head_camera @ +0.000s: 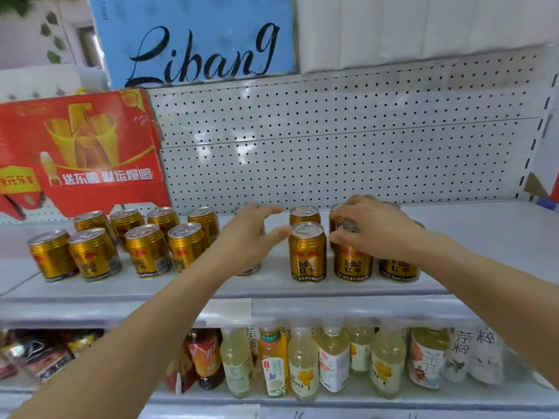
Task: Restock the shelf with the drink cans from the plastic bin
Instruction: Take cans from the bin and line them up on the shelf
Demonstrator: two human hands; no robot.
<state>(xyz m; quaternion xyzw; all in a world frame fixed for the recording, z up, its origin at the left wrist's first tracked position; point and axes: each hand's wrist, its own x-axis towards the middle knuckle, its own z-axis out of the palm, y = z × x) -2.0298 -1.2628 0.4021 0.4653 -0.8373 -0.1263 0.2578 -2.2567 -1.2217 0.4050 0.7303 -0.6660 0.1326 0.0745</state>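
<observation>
1. A grey shelf (484,234) with a perforated back panel (332,140) carries a red carton (78,152) far left of both hands.
2. A cluster of gold cans (127,240) stands upright left of the left hand (251,234).
3. The left hand, fingers spread, covers a can (249,269); whether it grips is unclear.
4. One can (307,252) stands between the hands.
5. The right hand (372,228) curls over a can top (352,261).

One head-worn wide-angle view only. It faced the shelf (302,288) head-on and close, tilted slightly down; both forearms reached in from the bottom edge, straight lines bowed at the margins.
</observation>
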